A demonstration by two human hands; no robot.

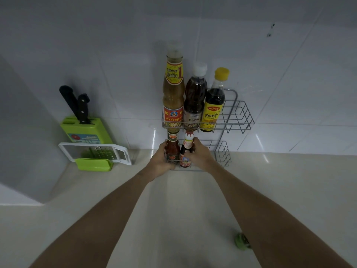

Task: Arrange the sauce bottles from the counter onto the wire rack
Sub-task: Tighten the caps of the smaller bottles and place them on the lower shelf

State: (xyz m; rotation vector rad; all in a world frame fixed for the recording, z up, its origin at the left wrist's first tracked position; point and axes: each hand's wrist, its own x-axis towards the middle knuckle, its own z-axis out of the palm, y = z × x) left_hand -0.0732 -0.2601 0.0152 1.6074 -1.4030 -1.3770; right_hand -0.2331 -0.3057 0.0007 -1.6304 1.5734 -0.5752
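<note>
- Your left hand [161, 161] wraps the red chili sauce bottle [172, 149] on the wire rack [238, 117]'s lower shelf.
- Your right hand [199, 154] grips the dark sauce bottle [186, 151], touching beside it.

The left hand [161, 161] covers the lower left side of the chili sauce bottle [172, 149], and the right hand [199, 154] hides part of the white-capped bottle [187, 151]. Both forearms are cut off at the bottom edge. The green object [242, 241], lower right, is partly behind the right arm and unidentifiable. Knife blades [82, 108] are sunk in the green block [85, 130].
</note>
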